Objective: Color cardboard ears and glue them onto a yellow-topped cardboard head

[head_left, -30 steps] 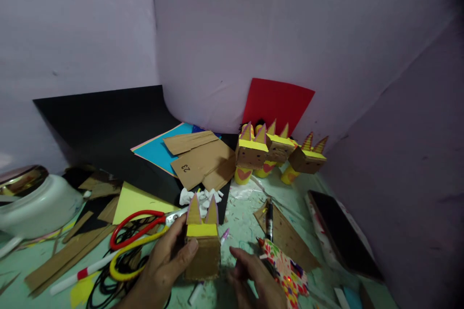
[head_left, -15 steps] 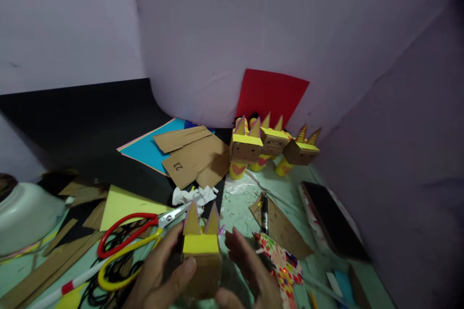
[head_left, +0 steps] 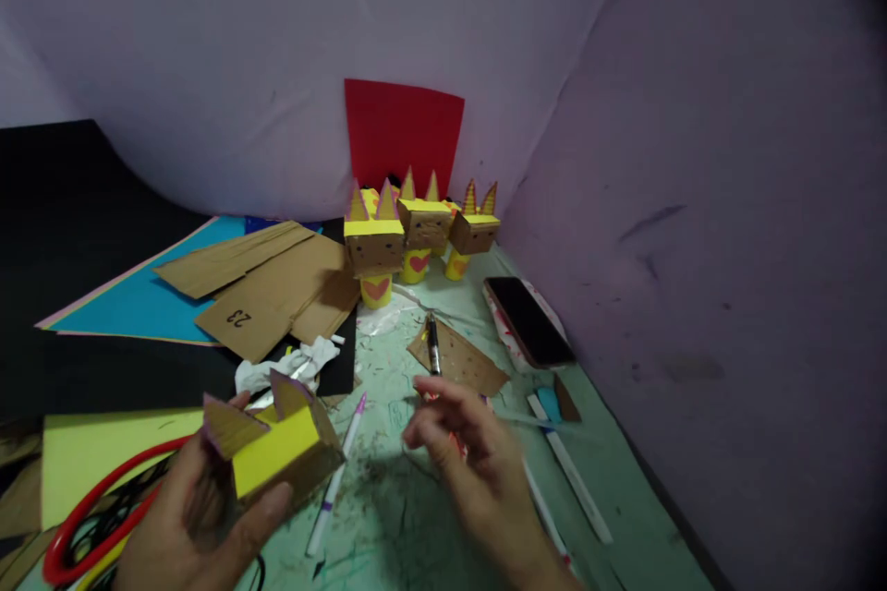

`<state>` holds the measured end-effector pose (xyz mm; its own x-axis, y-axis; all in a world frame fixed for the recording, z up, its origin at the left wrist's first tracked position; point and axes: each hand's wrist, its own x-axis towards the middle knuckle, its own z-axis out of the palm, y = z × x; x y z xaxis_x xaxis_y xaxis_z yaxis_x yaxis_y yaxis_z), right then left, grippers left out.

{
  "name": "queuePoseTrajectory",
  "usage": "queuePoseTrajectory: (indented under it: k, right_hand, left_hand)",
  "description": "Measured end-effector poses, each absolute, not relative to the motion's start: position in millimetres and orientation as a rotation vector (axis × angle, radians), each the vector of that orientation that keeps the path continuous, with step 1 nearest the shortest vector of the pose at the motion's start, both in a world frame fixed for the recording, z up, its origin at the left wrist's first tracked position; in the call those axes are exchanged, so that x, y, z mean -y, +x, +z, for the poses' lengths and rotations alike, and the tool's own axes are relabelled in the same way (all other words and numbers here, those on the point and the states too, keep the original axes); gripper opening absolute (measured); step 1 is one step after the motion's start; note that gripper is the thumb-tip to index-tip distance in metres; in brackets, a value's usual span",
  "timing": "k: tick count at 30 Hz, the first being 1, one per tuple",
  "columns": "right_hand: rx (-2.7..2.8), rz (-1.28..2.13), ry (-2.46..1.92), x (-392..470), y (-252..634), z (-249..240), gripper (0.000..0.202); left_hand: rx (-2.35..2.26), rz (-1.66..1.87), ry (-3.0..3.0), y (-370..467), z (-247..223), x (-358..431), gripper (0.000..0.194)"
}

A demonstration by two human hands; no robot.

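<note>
My left hand [head_left: 200, 517] grips a small cardboard box head [head_left: 281, 448] with a yellow top and two pointed, purple-edged ears, now tilted. Just right of it lies a white marker with a purple tip [head_left: 337, 476]. My right hand [head_left: 471, 462] hovers over the table with fingers bent and apart, seemingly holding nothing. It partly hides a patterned red item beneath it. Beyond its fingertips, a black pen [head_left: 433, 346] rests by a cardboard piece [head_left: 467, 358].
Finished-looking box-headed figures [head_left: 374, 249] stand at the back before a red sheet [head_left: 406, 129]. A phone [head_left: 530, 323] lies at right, with a white marker [head_left: 575, 480] nearer. Red-handled scissors [head_left: 66, 536], crumpled tissue [head_left: 287, 365] and cardboard scraps [head_left: 253, 305] are at left.
The view has swung right. My left hand has tilted the box head and carried it left, while my right hand has moved away from it to the right. The purple-tipped marker now shows fully.
</note>
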<state>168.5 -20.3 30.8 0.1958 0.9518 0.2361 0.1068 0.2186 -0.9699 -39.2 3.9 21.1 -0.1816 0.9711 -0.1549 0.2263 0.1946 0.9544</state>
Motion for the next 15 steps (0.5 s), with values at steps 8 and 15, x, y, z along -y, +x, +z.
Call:
queuePoseTrajectory:
  k: [8,15]
  right_hand:
    - [0.613,0.418,-0.871,23,216,66,0.006]
    - [0.649,0.595,-0.89,42,212,75,0.015]
  left_hand:
    - [-1.506,1.235,1.289,-34,35,-3,0.073]
    - [-1.366,1.379,1.33,-37,20,-14,0.064]
